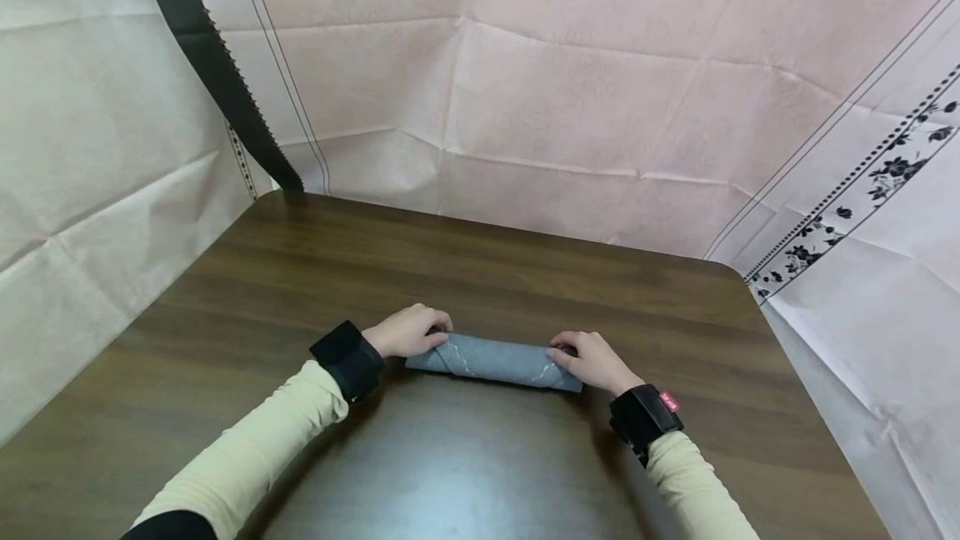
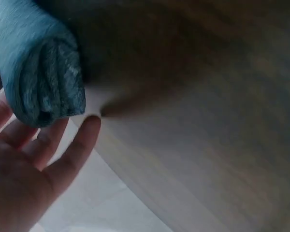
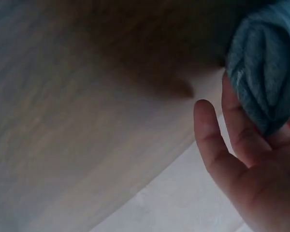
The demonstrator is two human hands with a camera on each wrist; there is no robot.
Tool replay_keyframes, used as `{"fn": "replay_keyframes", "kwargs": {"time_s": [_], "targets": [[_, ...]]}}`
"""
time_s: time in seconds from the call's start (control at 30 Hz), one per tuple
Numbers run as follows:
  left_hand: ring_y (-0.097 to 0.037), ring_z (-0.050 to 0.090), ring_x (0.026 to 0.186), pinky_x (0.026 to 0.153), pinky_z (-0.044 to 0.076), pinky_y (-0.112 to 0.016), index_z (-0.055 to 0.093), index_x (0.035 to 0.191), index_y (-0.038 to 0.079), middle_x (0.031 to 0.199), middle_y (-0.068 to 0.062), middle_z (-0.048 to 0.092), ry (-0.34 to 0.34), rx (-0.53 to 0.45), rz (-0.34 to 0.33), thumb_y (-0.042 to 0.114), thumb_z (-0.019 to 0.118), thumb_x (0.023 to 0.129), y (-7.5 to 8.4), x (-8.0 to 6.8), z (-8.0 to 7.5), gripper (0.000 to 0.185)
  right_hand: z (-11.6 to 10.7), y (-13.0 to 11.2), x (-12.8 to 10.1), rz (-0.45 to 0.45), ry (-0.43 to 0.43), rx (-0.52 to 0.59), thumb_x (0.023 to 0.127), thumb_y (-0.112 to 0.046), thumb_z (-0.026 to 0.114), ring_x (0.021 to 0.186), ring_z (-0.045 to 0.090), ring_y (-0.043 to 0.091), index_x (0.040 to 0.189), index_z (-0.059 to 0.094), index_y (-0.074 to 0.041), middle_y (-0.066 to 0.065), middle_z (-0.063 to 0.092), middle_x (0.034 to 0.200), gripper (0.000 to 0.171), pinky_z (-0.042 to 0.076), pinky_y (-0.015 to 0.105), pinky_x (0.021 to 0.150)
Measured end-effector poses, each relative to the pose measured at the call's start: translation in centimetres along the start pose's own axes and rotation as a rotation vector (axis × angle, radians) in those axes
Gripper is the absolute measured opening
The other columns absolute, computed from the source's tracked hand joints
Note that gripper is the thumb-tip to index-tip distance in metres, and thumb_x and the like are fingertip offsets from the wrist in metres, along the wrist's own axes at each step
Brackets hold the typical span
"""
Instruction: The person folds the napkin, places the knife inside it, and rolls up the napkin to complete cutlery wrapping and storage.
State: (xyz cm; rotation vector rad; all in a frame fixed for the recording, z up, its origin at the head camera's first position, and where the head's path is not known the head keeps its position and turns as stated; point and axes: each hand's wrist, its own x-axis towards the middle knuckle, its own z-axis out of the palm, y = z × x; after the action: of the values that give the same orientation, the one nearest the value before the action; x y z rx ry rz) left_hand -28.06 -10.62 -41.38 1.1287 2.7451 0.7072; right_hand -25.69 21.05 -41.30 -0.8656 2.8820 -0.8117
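A blue-grey towel with thin white lines lies rolled into a long bundle across the middle of the table. At its left end my left hand grips it between thumb and fingers. My right hand holds the opposite end the same way. The left wrist view shows the layered folds of the towel's end, with the fingers behind and under it. In the right wrist view the other end of the towel shows similar layers, and the little finger stands apart from it.
The brown wooden table has rounded far corners. Pale creased sheeting hangs behind it and at both sides, with a black strip at the left and a floral band at the right. Both wrists wear black straps.
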Motion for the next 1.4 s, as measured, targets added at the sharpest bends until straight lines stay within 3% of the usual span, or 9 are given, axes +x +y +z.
{"fn": "replay_keyframes", "kwargs": {"time_s": [0.1,0.2,0.3,0.43,0.6,0.77,0.93,1.17,1.4], "targets": [[-0.017,0.058,0.077,0.066,0.047,-0.031,0.065,0.095,0.007,0.088,-0.006,0.063,0.05,0.177,-0.016,0.01,0.058,0.088,0.6,0.3,0.3,0.011,0.4,-0.1,0.4,0.035,0.047,-0.063,0.087,-0.017,0.06,0.074,0.057,0.015,0.094,0.067,-0.004,0.003,0.064,0.084,0.017,0.045,0.032,0.066],[-0.02,0.057,0.082,0.067,0.046,-0.035,0.067,0.094,0.01,0.089,-0.005,0.061,0.132,0.399,0.027,0.005,0.062,0.082,2.2,0.2,0.3,0.014,0.7,-0.6,0.5,0.001,0.151,-0.174,0.083,-0.016,0.066,0.076,0.056,0.018,0.089,0.067,-0.006,0.002,0.063,0.081,0.012,0.045,0.034,0.066],[-0.022,0.057,0.09,0.072,0.047,-0.039,0.067,0.1,0.013,0.098,-0.005,0.062,0.173,0.576,0.115,0.004,0.063,0.079,4.5,-0.4,0.3,0.023,1.0,-1.5,0.6,-0.148,0.29,-0.275,0.076,-0.006,0.07,0.079,0.055,0.02,0.087,0.068,-0.006,0.002,0.063,0.082,0.011,0.045,0.035,0.068],[-0.023,0.057,0.099,0.076,0.047,-0.039,0.064,0.113,0.013,0.111,-0.007,0.061,0.114,0.683,0.174,0.017,0.06,0.086,6.8,-1.3,1.2,0.027,1.7,-3.0,0.4,-0.351,0.36,-0.332,0.073,-0.002,0.071,0.086,0.057,0.021,0.092,0.069,-0.005,0.005,0.064,0.09,0.019,0.047,0.035,0.073],[-0.021,0.058,0.096,0.073,0.05,-0.03,0.062,0.116,0.012,0.11,-0.006,0.062,0.139,0.708,0.107,0.019,0.061,0.088,6.9,-0.8,2.5,0.03,3.3,-4.5,-0.1,-0.324,0.245,-0.473,0.073,-0.019,0.076,0.095,0.056,0.024,0.108,0.066,-0.008,0.009,0.061,0.104,0.038,0.047,0.041,0.074],[-0.019,0.058,0.082,0.064,0.05,-0.026,0.067,0.107,0.011,0.097,-0.006,0.064,0.154,0.745,0.078,0.01,0.061,0.086,6.1,0.5,3.4,0.022,4.3,-4.9,0.3,-0.262,0.215,-0.567,0.073,-0.015,0.076,0.094,0.057,0.026,0.109,0.066,-0.01,0.009,0.061,0.104,0.038,0.048,0.043,0.071],[-0.018,0.058,0.073,0.06,0.049,-0.026,0.07,0.095,0.012,0.085,-0.004,0.065,0.186,0.744,0.062,0.007,0.061,0.086,5.5,2.1,3.5,0.014,4.0,-4.1,1.5,-0.23,0.217,-0.555,0.071,-0.013,0.077,0.091,0.058,0.027,0.108,0.067,-0.01,0.009,0.062,0.102,0.038,0.049,0.043,0.07],[-0.021,0.059,0.07,0.06,0.05,-0.032,0.07,0.078,0.012,0.078,-0.005,0.065,0.235,0.632,-0.008,0.0,0.058,0.084,3.9,5.7,3.0,0.018,3.3,-1.9,4.0,-0.181,0.235,-0.516,0.071,-0.011,0.077,0.09,0.059,0.03,0.108,0.068,-0.009,0.011,0.064,0.101,0.038,0.049,0.04,0.067],[-0.024,0.059,0.079,0.066,0.05,-0.034,0.069,0.079,0.012,0.079,-0.007,0.064,0.158,0.498,-0.109,0.003,0.06,0.083,2.5,7.7,2.4,0.013,3.2,-0.9,6.2,-0.08,0.209,-0.467,0.074,-0.01,0.075,0.094,0.059,0.031,0.113,0.066,-0.011,0.012,0.063,0.106,0.04,0.049,0.041,0.069]]}}
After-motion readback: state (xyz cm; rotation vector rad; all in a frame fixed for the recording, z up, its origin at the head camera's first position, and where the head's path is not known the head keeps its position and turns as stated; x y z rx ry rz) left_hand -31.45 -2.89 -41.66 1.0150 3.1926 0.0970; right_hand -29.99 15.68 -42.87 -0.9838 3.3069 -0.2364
